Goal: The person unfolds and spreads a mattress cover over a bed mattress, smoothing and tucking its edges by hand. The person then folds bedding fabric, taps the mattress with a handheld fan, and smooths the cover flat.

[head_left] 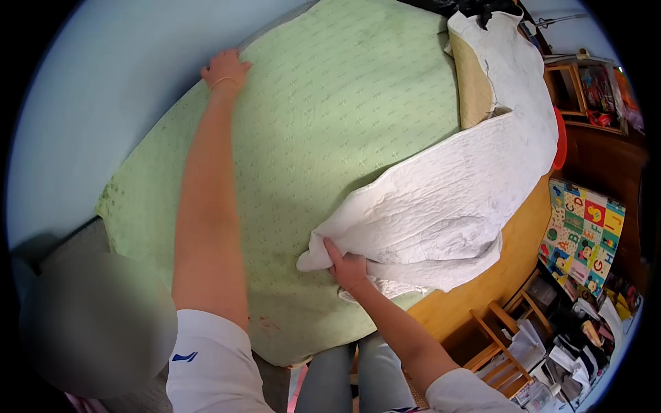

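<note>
Head camera view: at left, beside a pale blue wall (89, 82), a round, blurred shape (96, 323) too indistinct to identify sits low over something grey. The person's left arm, in a white short sleeve with a small blue mark, reaches up across a pale green patterned mattress (296, 151). The left hand (226, 69), a thin band at its wrist, lies at the mattress's far edge near the wall, fingers open and spread; whether the fingertips curl over the edge cannot be told. Reddish stains (267, 323) mark the mattress's near end, above the person's jeans (329, 377).

At center, the right hand (349, 270) grips the near-left corner of a white quilted pad (441, 193), fingers closed on the cloth with the thumb on top. The rumpled pad lies across the right side of the mattress and spills past its edge, above a wooden floor (506, 251). Near the top, a tan section (471, 82) shows beside the white cloth, with a black item (485, 8) at the pad's upper end.

At far right, a red object (561, 141) peeks out beside the pad, below a wooden shelf (568, 89) holding packaged goods. Farther down are a colorful alphabet mat (585, 230), a slatted wooden frame (497, 347) and a jumble of household items (575, 361).
</note>
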